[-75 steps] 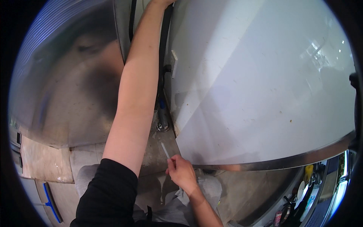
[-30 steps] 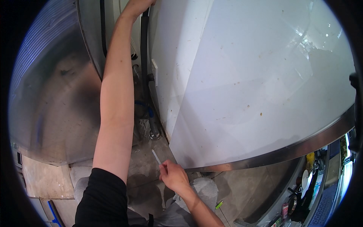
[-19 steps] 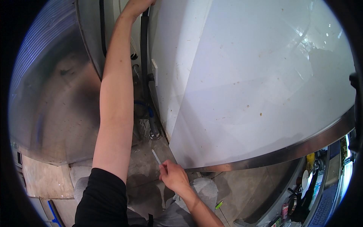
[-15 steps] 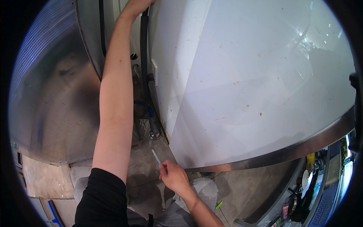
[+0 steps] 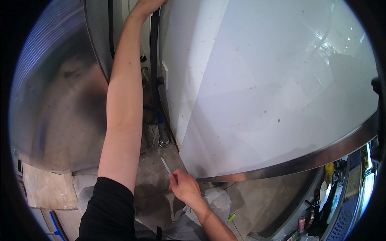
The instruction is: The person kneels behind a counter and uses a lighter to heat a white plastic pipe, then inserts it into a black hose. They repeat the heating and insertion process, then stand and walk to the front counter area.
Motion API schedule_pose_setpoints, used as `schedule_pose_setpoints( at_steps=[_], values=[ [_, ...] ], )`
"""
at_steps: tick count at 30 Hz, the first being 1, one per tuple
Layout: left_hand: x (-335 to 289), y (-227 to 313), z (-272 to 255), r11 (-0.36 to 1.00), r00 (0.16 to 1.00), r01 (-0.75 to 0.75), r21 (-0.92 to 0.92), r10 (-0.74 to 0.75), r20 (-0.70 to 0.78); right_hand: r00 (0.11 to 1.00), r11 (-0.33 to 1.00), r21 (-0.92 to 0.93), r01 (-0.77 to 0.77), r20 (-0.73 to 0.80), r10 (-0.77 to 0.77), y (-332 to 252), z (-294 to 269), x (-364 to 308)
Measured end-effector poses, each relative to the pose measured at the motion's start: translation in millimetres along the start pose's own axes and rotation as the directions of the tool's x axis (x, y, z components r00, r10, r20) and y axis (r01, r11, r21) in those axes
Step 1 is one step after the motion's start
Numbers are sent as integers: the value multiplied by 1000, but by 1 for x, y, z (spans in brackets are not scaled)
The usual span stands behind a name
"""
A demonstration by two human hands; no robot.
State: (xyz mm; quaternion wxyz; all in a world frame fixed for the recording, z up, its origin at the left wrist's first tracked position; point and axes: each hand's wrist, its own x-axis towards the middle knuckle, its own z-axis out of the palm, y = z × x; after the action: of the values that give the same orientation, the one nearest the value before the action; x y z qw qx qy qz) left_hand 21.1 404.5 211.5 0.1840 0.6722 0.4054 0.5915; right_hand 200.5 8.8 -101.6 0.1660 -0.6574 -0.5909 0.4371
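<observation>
The stick (image 5: 165, 164), thin and pale, juts from our right hand (image 5: 186, 188), its free tip angled up and to the left above the floor (image 5: 265, 197), just beside the lower corner of the white panel (image 5: 257, 80). Our right thumb and fingers are closed on its near end with no gap between them; a light, steady pinch like this suits so slim a thing, and it pays to hold the tip clear of the panel's metal edge (image 5: 281, 168). Near the tip stands a chrome fitting (image 5: 164, 142), with the blue hose (image 5: 159, 118) just above it, so any sweep that way is best made short. Our left hand (image 5: 148, 6) is far up, next to the black pipe (image 5: 154, 48); the upper edge cuts off its fingers, so we cannot tell how open they are or what they hold. With that arm stretched through the gap beside the steel panel (image 5: 60, 100), we do well to move it slowly and spare the pipe a knock. Down left lies a blue squeegee (image 5: 57, 225).
</observation>
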Motion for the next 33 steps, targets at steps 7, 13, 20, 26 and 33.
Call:
schedule_pose_setpoints(
  at_steps=[7,13,20,26,33],
  values=[
    [-9,12,-1,996,999,39,86,-38,-12,999,999,-11,31,-10,-31,5,4,2],
    [4,-8,1,999,998,-46,-2,46,-39,995,996,-28,81,-59,-83,7,7,2],
    [16,-28,0,993,992,-113,43,115,-51,998,999,-16,46,-35,-47,3,3,1],
    [11,-22,4,995,993,-80,57,85,-83,996,997,-53,62,-66,-65,4,6,1],
    [5,-13,0,999,999,-40,20,40,-3,996,995,-62,72,-54,-75,8,6,3]
  ],
)
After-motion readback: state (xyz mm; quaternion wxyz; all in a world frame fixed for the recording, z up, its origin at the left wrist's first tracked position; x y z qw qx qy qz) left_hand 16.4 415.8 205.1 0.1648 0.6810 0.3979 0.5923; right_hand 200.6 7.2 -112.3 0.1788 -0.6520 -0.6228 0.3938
